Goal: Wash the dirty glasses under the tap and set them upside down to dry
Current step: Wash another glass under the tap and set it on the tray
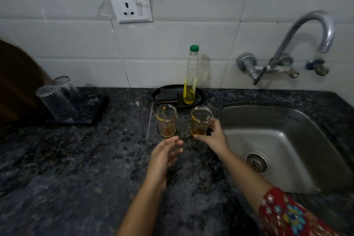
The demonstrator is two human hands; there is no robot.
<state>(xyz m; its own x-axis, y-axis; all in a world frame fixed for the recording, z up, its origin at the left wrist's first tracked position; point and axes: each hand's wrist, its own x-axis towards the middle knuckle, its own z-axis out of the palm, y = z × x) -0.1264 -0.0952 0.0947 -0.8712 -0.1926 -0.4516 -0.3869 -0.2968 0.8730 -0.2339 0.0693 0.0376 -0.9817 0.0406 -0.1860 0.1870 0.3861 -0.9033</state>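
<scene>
Two dirty glasses with orange residue stand upright on the dark granite counter. The left glass [166,120] stands free. My right hand [212,136] grips the right glass [200,119] near its base, fingers curled round it, just left of the sink [325,140]. My left hand [165,152] hovers in front of the left glass, fingers relaxed and holding nothing. Two clean glasses [57,97] stand upside down on a dark tray [90,113] at the far left. The curved metal tap [306,44] arches over the sink; no water runs.
A clear bottle with a green cap [190,76] and yellow liquid stands on a black plate [164,96] with a scrubber against the tiled wall. A wall socket [131,7] hangs above. A brown object [17,82] fills the left edge.
</scene>
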